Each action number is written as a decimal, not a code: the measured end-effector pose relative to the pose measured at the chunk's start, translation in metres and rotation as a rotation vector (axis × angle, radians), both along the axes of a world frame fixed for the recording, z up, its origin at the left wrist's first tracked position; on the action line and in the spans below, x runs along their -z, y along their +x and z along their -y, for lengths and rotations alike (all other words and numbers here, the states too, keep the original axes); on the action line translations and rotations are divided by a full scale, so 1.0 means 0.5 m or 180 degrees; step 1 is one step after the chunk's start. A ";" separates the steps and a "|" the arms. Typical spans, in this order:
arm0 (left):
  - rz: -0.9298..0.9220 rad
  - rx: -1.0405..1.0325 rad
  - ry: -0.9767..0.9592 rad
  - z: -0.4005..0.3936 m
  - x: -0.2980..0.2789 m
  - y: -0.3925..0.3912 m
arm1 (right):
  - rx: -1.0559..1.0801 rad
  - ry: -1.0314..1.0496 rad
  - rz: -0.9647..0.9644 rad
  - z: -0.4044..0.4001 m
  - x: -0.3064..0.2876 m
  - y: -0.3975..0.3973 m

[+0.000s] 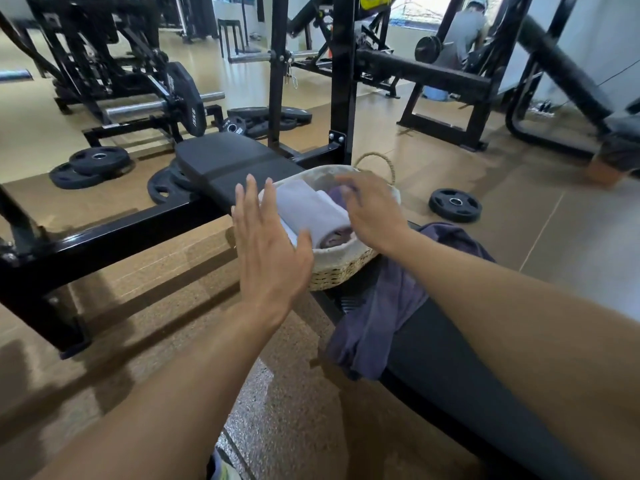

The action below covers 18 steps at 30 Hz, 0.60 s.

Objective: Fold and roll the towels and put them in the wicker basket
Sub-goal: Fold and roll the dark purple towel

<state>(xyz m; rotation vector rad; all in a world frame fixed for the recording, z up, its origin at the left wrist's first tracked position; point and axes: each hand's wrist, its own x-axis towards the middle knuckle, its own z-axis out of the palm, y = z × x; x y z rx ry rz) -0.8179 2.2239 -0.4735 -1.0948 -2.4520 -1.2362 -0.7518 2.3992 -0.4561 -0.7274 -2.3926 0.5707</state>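
So, head view: gym room, tan floor (433,161) with a speckled rubber patch near centre. Black padded bench (467,375) runs from near right toward the middle; a second bench pad (228,161) sits farther off, left of centre, under a black rack upright (341,81).

Wicker basket (346,268) stands on the far end of the near bench, rope handle at its far rim. Inside: one light grey rolled towel (311,213) lying across it, one purple towel (337,197) partly hidden behind that roll, plus a darker rolled end showing at the near rim. Exact towel count in the basket: cannot tell. One more loose dark purple towel (381,313) is draped unfolded over the near bench, just near of the basket and hanging off its left edge.

Left hand (270,244): fingers straight and spread, holding nothing, palm beside the basket's left rim; contact unclear. Right hand (370,209): blurred, fingers loosely extended over the basket's right side, nothing visibly held.

Plates: one lone weight plate (455,204) on the floor right of the basket; stacks at far left, count unclear. One person (464,32) at far right, back turned.
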 end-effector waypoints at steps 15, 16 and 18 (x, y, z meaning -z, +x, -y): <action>0.0093 0.1535 -0.2032 0.008 0.103 0.180 | 0.0302 -0.0133 0.2668 -0.008 0.070 0.359; 0.0113 0.1532 -0.1941 0.007 0.105 0.178 | 0.0208 -0.0291 0.2730 0.001 0.059 0.370; 0.0217 0.1512 -0.1858 0.003 0.108 0.170 | 0.0073 -0.0675 0.2626 0.018 0.041 0.394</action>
